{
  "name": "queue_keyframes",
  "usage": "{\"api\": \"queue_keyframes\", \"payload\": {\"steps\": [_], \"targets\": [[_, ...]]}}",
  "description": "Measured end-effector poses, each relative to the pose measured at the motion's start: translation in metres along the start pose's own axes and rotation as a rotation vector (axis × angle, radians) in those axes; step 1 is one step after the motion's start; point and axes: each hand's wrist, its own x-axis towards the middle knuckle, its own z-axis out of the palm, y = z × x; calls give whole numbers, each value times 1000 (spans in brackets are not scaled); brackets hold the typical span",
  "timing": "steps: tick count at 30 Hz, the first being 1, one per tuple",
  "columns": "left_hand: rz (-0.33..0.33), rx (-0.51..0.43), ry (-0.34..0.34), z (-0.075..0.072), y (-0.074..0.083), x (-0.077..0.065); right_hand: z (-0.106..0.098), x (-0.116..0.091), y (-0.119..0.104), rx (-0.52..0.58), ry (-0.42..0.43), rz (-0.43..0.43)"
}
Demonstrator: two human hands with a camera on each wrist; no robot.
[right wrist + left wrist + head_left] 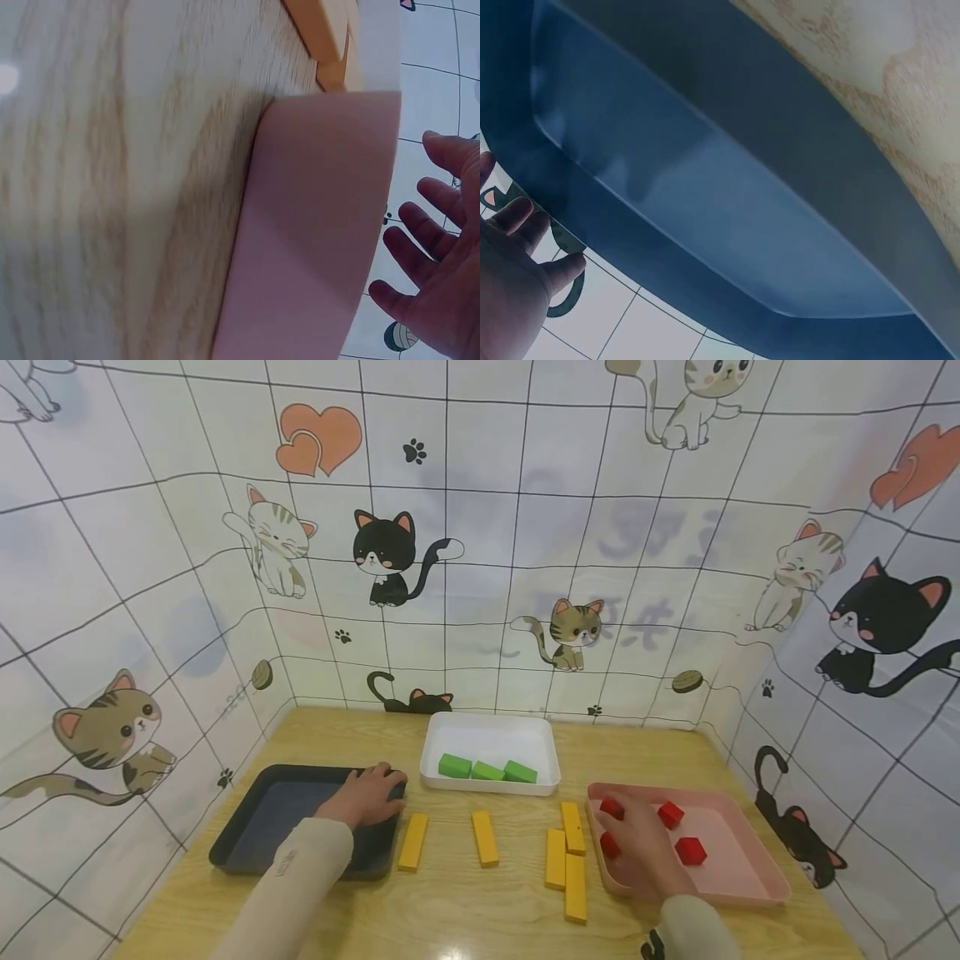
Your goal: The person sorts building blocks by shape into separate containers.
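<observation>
My left hand [369, 795] hovers above the right side of a dark blue-grey tray [234, 852], and the left wrist view shows its fingers [564, 271] loosely spread with nothing in them. Over the left part of a pink tray [738, 893] is my right hand [637, 835]; its fingers [409, 255] are apart and hold nothing in the right wrist view. Several red blocks lie in the pink tray, among them one red block [691, 851] right of the hand and another red block [610, 845] partly hidden beside it.
A white tray [487, 727] at the back holds three green blocks [487, 771]. Between the side trays lie a yellow block [413, 842], a second yellow block [484, 838] and a cluster of three yellow blocks [555, 858]. Cat-patterned sheeting [480, 543] encloses the wooden table [480, 918].
</observation>
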Motion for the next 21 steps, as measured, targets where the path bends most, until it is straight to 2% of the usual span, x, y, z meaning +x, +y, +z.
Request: {"api": "queue_keyframes", "payload": {"steps": [6, 13, 21], "targets": [[2, -1, 39, -1, -1, -1, -7, 9, 5, -113, -20, -34], [43, -26, 97, 2, 0, 1, -19, 20, 2, -274, -41, -67], [81, -81, 152, -1, 16, 0, -24, 32, 0, -356, -100, -116]]}}
